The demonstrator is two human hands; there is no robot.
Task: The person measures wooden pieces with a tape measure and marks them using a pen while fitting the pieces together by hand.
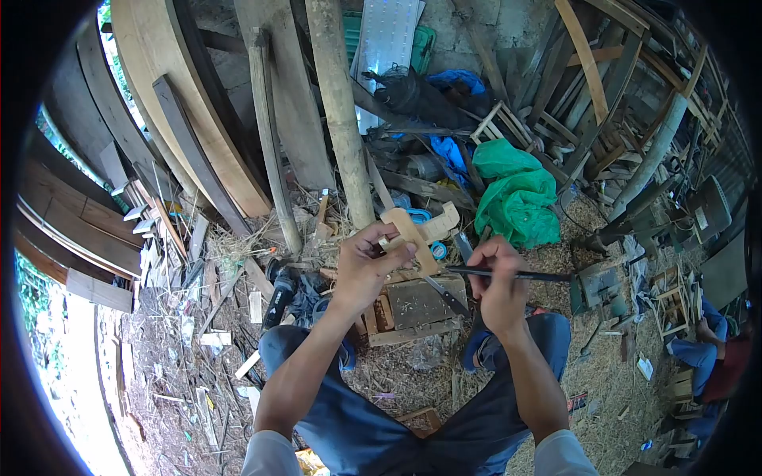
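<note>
My left hand [367,263] is closed around a pale, flat wooden piece [413,242] with a shaped arm curving off to the right. My right hand [500,282] grips a long, thin, dark tool [544,276]; its narrow tip points left, close to the wooden piece. Whether it is a file or a blade I cannot tell. Below the hands, a knife [454,302] with a black handle lies on a low wooden box [421,327]. A grey flat blade-like piece [463,247] shows just left of my right fingers.
A black power tool [278,300] lies on the littered ground left of the box. Ahead are a green plastic sheet [520,198], a leaning bamboo pole [343,111] and tall boards [190,103]. Another person [714,349] sits at the far right.
</note>
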